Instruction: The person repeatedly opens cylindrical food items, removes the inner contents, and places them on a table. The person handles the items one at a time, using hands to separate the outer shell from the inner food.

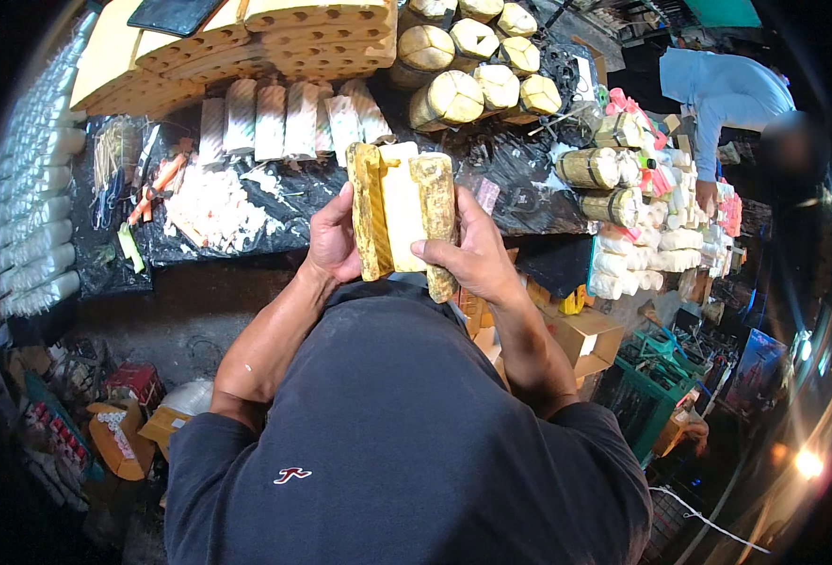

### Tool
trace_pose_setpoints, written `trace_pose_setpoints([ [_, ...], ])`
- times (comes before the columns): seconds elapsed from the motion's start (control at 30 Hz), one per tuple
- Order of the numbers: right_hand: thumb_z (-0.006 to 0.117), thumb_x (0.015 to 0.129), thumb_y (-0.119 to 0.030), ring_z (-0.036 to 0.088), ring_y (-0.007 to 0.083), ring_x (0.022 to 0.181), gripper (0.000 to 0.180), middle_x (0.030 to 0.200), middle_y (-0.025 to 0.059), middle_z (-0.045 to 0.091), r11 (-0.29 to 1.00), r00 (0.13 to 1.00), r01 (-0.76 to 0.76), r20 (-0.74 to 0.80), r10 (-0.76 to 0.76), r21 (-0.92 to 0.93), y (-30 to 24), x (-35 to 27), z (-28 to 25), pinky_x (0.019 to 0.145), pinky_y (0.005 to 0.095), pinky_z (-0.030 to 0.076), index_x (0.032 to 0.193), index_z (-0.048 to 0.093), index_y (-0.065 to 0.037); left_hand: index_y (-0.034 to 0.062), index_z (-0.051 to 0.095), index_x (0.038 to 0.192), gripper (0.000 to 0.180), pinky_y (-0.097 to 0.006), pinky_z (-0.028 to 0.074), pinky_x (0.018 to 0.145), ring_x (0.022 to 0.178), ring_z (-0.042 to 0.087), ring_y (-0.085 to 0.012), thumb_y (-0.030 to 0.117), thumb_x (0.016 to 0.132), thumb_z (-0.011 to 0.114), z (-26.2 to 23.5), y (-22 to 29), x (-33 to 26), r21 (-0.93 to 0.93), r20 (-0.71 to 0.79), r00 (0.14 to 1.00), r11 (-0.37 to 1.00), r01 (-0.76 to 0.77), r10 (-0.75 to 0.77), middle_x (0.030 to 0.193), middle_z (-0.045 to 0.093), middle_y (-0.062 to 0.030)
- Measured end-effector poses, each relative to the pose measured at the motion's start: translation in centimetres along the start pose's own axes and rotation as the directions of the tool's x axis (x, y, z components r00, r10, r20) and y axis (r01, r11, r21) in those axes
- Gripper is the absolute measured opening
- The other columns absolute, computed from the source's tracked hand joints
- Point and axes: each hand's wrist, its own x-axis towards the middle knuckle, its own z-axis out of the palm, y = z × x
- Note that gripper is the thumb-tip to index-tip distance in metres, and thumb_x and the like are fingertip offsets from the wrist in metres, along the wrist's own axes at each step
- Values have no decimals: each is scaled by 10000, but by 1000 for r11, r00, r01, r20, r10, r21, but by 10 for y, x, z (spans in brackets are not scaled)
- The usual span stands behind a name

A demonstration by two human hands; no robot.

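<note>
Between my hands is a yellow-brown bundle of long pieces opened lengthwise, with a pale, whitish middle [402, 212]. My left hand [337, 235] grips the brown left piece [369, 212] by its outer side. My right hand [477, 247] is wrapped around the rough brown right piece [435, 198], its thumb lying over the lower front. What joins the pieces cannot be seen. Just beyond, striped tubes [270, 122] lie side by side on a table under black plastic [293, 202]. A heap of white and pinkish scraps [220, 209] sits left of my hands.
Thick yellow slabs with holes [331, 38] and round, pale-ended bundles [449, 99] stand at the back. White wrapped rolls [39, 254] line the left; more rolls [623, 273] are stacked right. A person in light blue [726, 89] bends there. Cardboard boxes [585, 334] and a green crate [656, 377] stand below.
</note>
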Motion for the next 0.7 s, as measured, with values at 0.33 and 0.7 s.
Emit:
trace_pose_setpoints([
  [0.33,878,844,-153,722,182,1079,686,1213,137,748,941,985,16,-157,-73,-338,-46,4,20,975,341,563,1423,558,28,61,303,1616,737,-460,437,1201,1406,553,-272,324,1045,688,11,-3,-2,380,30,988,913,-150,150,1551,529,-130],
  [0.7,1007,665,-139,592,274,1346,1050,1447,167,600,930,988,146,10,-152,-338,-39,1,20,1145,402,465,1528,423,-4,-19,199,1618,1064,-439,366,1210,1442,459,-285,390,889,856,40,14,-13,905,364,894,128,-406,260,1518,471,-179],
])
